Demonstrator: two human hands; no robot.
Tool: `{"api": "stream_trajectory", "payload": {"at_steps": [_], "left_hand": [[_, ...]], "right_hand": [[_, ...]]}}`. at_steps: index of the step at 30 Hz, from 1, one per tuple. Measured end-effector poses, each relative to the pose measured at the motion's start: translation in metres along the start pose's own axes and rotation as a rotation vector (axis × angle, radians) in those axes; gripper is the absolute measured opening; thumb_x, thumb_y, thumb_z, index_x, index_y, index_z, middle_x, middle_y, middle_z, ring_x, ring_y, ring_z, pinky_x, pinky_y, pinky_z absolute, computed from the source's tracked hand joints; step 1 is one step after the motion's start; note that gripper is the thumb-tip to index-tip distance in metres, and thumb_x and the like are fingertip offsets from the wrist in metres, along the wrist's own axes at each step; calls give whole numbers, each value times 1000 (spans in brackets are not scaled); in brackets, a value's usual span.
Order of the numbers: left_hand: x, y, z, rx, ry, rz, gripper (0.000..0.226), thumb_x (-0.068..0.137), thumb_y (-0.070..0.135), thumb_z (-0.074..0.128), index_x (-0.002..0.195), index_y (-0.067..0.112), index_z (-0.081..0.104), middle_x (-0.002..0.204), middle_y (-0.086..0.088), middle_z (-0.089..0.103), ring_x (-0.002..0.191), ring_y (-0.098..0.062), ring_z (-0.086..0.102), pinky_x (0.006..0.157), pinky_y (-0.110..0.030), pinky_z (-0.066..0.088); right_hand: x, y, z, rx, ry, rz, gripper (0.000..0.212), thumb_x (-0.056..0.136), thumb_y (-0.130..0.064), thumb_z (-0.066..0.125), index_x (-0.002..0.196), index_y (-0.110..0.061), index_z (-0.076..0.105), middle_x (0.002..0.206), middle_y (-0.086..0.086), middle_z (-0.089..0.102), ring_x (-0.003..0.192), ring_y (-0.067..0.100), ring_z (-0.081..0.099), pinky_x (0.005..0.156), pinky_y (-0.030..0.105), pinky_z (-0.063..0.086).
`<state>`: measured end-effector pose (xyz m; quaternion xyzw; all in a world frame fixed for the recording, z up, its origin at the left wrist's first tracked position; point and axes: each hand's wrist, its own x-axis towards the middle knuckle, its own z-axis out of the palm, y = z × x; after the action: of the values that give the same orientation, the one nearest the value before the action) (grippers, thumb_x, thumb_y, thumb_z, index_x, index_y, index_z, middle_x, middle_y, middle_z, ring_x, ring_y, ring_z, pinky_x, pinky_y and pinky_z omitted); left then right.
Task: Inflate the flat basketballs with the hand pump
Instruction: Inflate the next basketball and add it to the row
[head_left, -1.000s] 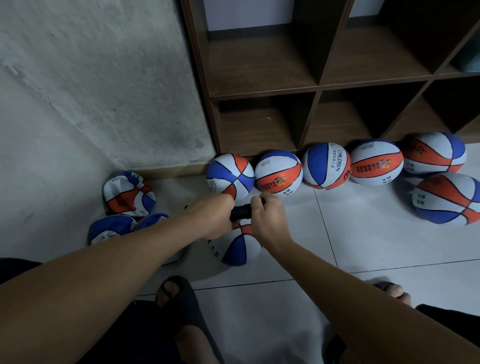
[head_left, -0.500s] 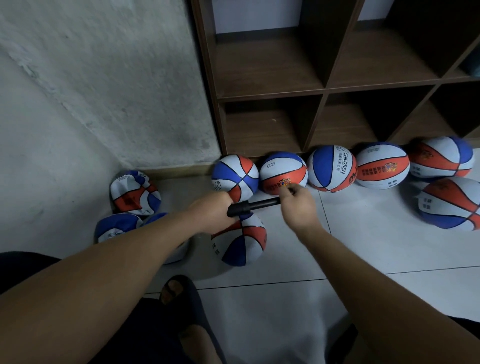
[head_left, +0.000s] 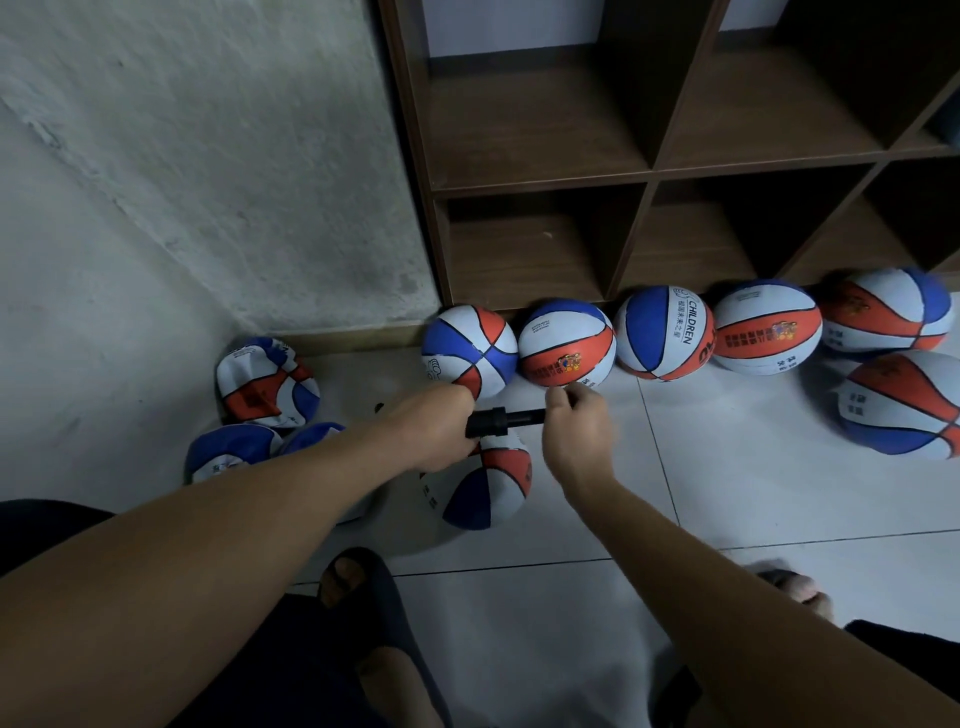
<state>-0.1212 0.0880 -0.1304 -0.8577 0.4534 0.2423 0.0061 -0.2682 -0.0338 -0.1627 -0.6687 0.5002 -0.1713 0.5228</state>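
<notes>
We are mid-stroke: left hand (head_left: 434, 434) grips the hand pump (head_left: 504, 421) body over the floor basketball (head_left: 488, 486), right hand (head_left: 576, 423) grips its handle; next we push it in

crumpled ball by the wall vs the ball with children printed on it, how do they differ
The crumpled ball is caved in and creased; the CHILDREN ball is round and full. The crumpled ball lies in the corner by the grey wall; the CHILDREN ball sits in the row along the foot of the shelf. Both have blue, white and orange-red panels and rest on the floor.
</notes>
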Motion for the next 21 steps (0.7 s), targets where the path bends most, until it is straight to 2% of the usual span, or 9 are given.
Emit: {"api": "stream_trajectory", "payload": {"at_steps": [2, 6, 12, 17, 21], "left_hand": [[-1, 3, 1, 61, 3, 16, 23, 94, 30, 71, 76, 17, 63, 73, -3, 65, 62, -23, 64, 55, -35, 54], [-2, 9, 3, 61, -29, 38, 23, 97, 25, 70, 77, 18, 61, 71, -4, 64, 57, -21, 57, 50, -30, 40], [-3, 12, -2, 56, -32, 42, 13, 92, 17, 67, 79, 16, 64, 73, -7, 66, 58, -23, 57, 51, -31, 41], [3, 6, 1, -44, -35, 17, 22, 91, 23, 68, 74, 12, 61, 73, -10, 66, 61, -27, 62, 53, -34, 45], [7, -18, -9, -113, -75, -13, 25, 94, 32, 72, 77, 15, 65, 72, -6, 65, 65, -26, 64, 54, -33, 44]], "right_hand": [[-9, 2, 13, -10, -27, 2, 27, 103, -22, 50, 86, -3, 59, 70, 8, 56, 65, 20, 49, 60, 39, 40], [-18, 1, 23, -11, -93, 7, 27, 104, -19, 50, 84, -3, 58, 73, 7, 56, 66, 19, 48, 58, 34, 36], [-13, 2, 19, 23, -134, 23, 25, 103, -17, 51, 83, -5, 57, 71, 5, 53, 65, 17, 47, 58, 33, 36], [2, 5, 2, 37, -170, 6, 23, 101, -19, 53, 87, -3, 60, 66, 2, 50, 58, 13, 43, 54, 32, 37], [28, 17, -28, 109, -107, 54, 30, 95, -29, 55, 86, 0, 56, 68, 4, 46, 65, 21, 39, 61, 40, 34]]}}
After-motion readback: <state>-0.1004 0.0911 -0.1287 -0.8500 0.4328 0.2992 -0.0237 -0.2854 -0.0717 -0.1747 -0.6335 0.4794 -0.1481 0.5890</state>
